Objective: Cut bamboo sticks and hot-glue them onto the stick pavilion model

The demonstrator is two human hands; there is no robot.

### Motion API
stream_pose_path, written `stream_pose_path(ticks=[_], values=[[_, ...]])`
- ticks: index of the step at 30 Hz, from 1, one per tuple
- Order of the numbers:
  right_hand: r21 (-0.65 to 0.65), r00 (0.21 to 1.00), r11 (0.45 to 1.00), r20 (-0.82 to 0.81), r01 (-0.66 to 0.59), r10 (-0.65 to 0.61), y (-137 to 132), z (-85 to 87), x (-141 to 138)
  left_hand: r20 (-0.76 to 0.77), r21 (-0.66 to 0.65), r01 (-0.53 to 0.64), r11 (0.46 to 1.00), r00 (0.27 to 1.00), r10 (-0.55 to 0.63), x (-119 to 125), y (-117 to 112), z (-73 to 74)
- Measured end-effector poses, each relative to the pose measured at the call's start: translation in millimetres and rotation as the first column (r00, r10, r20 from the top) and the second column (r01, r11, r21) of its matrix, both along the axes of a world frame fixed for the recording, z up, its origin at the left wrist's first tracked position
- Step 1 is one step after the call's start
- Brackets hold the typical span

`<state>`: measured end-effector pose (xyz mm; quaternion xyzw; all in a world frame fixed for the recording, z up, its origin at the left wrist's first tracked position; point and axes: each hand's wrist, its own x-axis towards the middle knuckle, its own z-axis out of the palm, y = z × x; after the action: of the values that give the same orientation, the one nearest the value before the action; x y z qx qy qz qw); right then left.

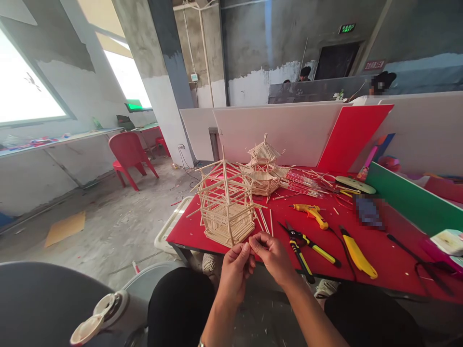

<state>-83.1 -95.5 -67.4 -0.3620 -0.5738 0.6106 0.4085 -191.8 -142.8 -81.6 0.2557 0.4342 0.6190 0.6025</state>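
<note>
My left hand (234, 270) and my right hand (274, 255) meet at the near edge of the red table (383, 262), fingertips pinched together on a thin wooden stick (254, 241) that is barely visible. Just beyond them stands an unfinished stick pavilion (226, 207). A smaller finished stick pavilion (263, 166) sits farther back.
Yellow-handled cutters (303, 246), a yellow glue gun (314, 213), a yellow utility knife (358, 253) and loose sticks (304, 185) lie on the table. White, red (352, 135) and green boards (408, 202) stand behind. A red chair (128, 154) stands left; people sit beyond the partition.
</note>
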Motion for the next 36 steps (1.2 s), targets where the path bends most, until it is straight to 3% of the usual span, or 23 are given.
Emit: stream_pose_path(ticks=[7, 20, 26, 30, 36], values=[[0.284, 0.965, 0.959, 0.246, 0.014, -0.087, -8, 8.0, -1, -0.006, 0.025, 0.022, 0.999, 1.000, -0.022, -1, 0, -1.2], [0.167, 0.981, 0.968, 0.084, -0.187, 0.175, -9, 16.0, 7, 0.160, 0.078, 0.131, 0.988, 0.977, -0.143, -1, -4, -0.8], [0.124, 0.984, 0.977, -0.010, -0.173, 0.175, -8, 13.5, 10, 0.193, 0.075, 0.131, 0.989, 0.971, -0.143, 1, -3, 3.7], [0.092, 0.986, 0.984, -0.052, -0.151, 0.156, -6, 12.8, 11, 0.169, 0.065, 0.068, 0.996, 0.982, -0.078, 3, 0, 6.0], [0.204, 0.995, 0.977, 0.080, -0.068, 0.053, -6, 13.8, 16, 0.155, 0.061, -0.023, 0.998, 0.988, 0.013, 5, 5, 4.4]])
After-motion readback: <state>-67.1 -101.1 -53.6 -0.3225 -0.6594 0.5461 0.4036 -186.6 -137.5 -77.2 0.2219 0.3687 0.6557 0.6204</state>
